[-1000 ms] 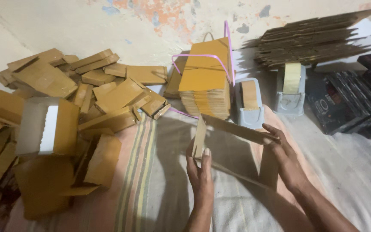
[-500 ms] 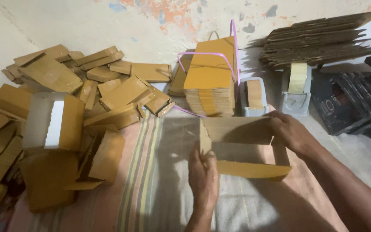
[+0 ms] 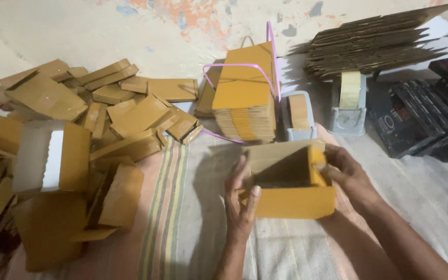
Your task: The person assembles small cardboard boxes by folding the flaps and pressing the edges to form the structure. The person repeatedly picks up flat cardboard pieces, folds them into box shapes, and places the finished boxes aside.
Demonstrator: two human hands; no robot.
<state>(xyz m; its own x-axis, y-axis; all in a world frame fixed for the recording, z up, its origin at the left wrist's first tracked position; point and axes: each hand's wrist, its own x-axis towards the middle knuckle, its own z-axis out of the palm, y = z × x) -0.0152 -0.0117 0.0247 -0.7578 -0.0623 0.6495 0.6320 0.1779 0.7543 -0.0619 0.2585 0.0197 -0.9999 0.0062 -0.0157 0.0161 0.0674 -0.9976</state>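
The left hand (image 3: 240, 199) and the right hand (image 3: 349, 176) each closed on opposite ends of the small yellow-brown cardboard box (image 3: 290, 181), holding it squared open above the striped cloth (image 3: 172, 218), near the strapped bundle of flat cartons (image 3: 246, 98).

I see a matt yellow-brown cardboard box (image 3: 291, 181), woven striped cloth (image 3: 172, 218) beneath, glossy pink plastic strapping (image 3: 245, 66) behind.
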